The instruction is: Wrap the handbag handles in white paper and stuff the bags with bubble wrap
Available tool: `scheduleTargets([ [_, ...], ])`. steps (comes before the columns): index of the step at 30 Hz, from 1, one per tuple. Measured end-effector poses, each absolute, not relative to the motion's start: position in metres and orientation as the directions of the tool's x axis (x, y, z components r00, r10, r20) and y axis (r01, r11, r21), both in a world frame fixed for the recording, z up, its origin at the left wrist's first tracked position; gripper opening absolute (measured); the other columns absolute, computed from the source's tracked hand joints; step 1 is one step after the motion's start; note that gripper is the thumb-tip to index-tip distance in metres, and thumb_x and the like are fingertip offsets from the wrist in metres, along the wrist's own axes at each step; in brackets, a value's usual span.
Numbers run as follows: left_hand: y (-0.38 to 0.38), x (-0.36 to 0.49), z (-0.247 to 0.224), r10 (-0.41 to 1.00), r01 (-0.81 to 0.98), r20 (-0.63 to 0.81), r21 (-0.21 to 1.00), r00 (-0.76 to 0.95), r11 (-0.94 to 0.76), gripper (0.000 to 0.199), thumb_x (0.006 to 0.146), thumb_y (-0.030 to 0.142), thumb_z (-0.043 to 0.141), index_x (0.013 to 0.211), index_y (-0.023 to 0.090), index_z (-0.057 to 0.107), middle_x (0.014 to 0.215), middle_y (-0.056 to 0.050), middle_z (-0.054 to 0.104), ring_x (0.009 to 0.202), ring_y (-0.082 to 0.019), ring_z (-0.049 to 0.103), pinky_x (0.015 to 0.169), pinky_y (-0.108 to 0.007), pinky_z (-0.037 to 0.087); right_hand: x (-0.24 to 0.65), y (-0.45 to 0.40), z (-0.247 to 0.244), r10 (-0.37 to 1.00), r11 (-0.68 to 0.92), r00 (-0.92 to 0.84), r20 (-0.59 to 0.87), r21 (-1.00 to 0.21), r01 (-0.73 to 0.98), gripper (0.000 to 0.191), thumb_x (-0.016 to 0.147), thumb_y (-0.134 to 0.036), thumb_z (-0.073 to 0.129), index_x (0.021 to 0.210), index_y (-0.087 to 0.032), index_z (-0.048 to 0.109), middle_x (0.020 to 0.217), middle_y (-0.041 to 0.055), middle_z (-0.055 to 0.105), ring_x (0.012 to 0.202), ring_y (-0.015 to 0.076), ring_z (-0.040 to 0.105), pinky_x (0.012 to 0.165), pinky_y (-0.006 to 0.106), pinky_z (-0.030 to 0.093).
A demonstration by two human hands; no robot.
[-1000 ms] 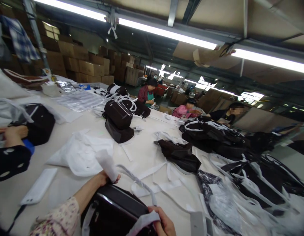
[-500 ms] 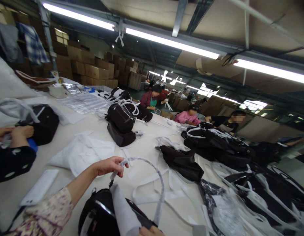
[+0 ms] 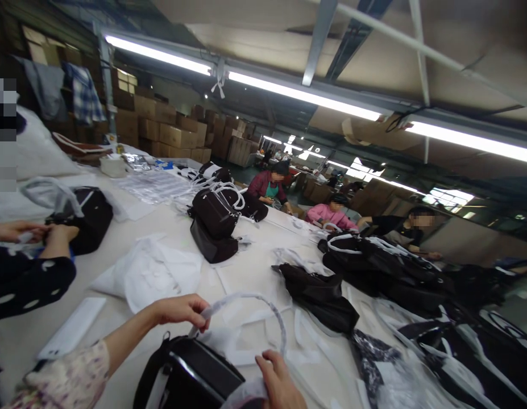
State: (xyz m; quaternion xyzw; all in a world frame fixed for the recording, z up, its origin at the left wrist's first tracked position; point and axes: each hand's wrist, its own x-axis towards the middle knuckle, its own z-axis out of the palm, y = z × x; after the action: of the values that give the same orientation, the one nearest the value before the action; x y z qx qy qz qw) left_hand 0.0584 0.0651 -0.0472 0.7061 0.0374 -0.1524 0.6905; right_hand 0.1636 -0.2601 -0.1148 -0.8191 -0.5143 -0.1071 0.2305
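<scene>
A dark bag [image 3: 203,372] lies in front of me at the bottom of the view, its handle [image 3: 263,298] wrapped in whitish material and arched above it. My left hand [image 3: 184,312] pinches the left end of that handle close to the bag's top. My right hand [image 3: 278,380] is at the bottom edge, thumb and fingers around a whitish wrapped strip [image 3: 248,392] beside the bag. The lower part of the right hand is cut off by the frame.
Another person's hands [image 3: 54,236] work at a dark bag [image 3: 92,218] on the left. White sheeting [image 3: 150,272], a white flat object [image 3: 73,329], a standing dark bag [image 3: 214,218] and a flatter one [image 3: 318,292] are on the table. More bags [image 3: 382,258] and people are beyond.
The white sheet across the bag's top is no longer there. My right hand has come up into view at the wrapped strip. My left hand has lowered slightly with the handle.
</scene>
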Motion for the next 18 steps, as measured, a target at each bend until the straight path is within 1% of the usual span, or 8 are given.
scheduleTargets([
  [2,0.061,0.051,-0.051,-0.165,0.252,-0.257,0.966,0.952,-0.048,0.012,0.062,0.026,0.068,0.071,0.019,0.074,0.068,0.001,0.066,0.069,-0.016,0.057,0.074,-0.027,0.045,0.161,-0.255,-0.107,0.755,-0.445,0.492,0.433,-0.211,0.870,0.083,0.065,0.003,0.043,0.143,-0.026,0.047,0.141,0.0158,0.056,0.096,0.0292,0.074,0.061,0.028,0.062],
  [4,0.058,0.043,-0.055,-0.191,0.225,-0.238,0.970,0.952,-0.090,0.015,0.063,0.022,0.064,0.073,0.020,0.075,0.068,0.003,0.065,0.069,-0.015,0.055,0.072,-0.024,0.043,0.167,-0.249,-0.097,0.710,-0.493,0.534,0.458,-0.218,0.842,0.096,0.065,0.005,0.041,0.154,-0.028,0.028,0.158,0.0163,0.034,0.105,0.0329,0.071,0.058,0.030,0.062],
  [7,0.056,0.033,-0.059,-0.268,0.127,-0.175,0.974,0.947,-0.186,0.020,0.063,0.018,0.061,0.075,0.020,0.077,0.070,0.003,0.066,0.072,-0.016,0.056,0.073,-0.023,0.043,0.191,-0.241,-0.085,0.692,-0.488,0.575,0.437,-0.305,0.818,0.108,0.059,0.005,0.040,0.158,-0.027,0.009,0.166,0.0105,0.009,0.143,0.0384,0.035,0.097,0.048,0.055],
  [9,0.057,0.027,-0.059,-0.309,0.043,-0.111,0.975,0.944,-0.220,0.017,0.065,0.020,0.062,0.073,0.019,0.077,0.076,0.001,0.068,0.078,-0.018,0.058,0.077,-0.025,0.044,0.209,-0.235,-0.077,0.734,-0.462,0.603,0.313,-0.420,0.781,0.107,0.059,0.001,0.043,0.158,-0.021,0.009,0.165,0.0112,0.017,0.150,0.0367,0.016,0.114,0.060,0.033],
  [10,0.058,0.025,-0.058,-0.326,0.014,-0.092,0.973,0.941,-0.232,0.015,0.067,0.022,0.063,0.072,0.019,0.076,0.078,0.000,0.069,0.080,-0.019,0.059,0.078,-0.025,0.045,0.215,-0.232,-0.070,0.763,-0.451,0.609,0.216,-0.497,0.741,0.102,0.061,-0.002,0.044,0.158,-0.019,0.014,0.162,0.0124,0.027,0.150,0.0352,0.020,0.117,0.059,0.029],
  [12,0.062,0.020,-0.054,-0.342,0.008,-0.101,0.965,0.934,-0.262,0.015,0.071,0.027,0.064,0.072,0.018,0.076,0.081,-0.001,0.070,0.081,-0.020,0.060,0.077,-0.026,0.046,0.222,-0.224,-0.052,0.814,-0.425,0.579,0.037,-0.641,0.639,0.081,0.069,-0.010,0.046,0.149,-0.017,0.039,0.144,0.0129,0.054,0.137,0.0312,0.045,0.114,0.051,0.035],
  [14,0.065,0.017,-0.043,-0.325,0.055,-0.144,0.962,0.935,-0.267,0.018,0.071,0.031,0.067,0.081,0.019,0.077,0.084,0.000,0.071,0.083,-0.021,0.061,0.077,-0.027,0.046,0.221,-0.218,-0.029,0.833,-0.401,0.553,-0.024,-0.714,0.574,0.049,0.077,-0.020,0.045,0.123,-0.018,0.062,0.115,0.0098,0.070,0.111,0.0271,0.063,0.102,0.042,0.045],
  [18,0.056,0.016,-0.002,-0.277,0.085,-0.121,0.987,0.953,-0.140,0.049,0.070,0.043,0.069,0.113,0.020,0.070,0.107,-0.002,0.070,0.102,-0.026,0.060,0.088,-0.030,0.045,0.207,-0.217,0.018,0.803,-0.389,0.595,0.032,-0.729,0.564,0.023,0.082,-0.031,0.047,0.095,-0.021,0.063,0.094,0.0051,0.069,0.093,0.0245,0.063,0.087,0.035,0.046],
])
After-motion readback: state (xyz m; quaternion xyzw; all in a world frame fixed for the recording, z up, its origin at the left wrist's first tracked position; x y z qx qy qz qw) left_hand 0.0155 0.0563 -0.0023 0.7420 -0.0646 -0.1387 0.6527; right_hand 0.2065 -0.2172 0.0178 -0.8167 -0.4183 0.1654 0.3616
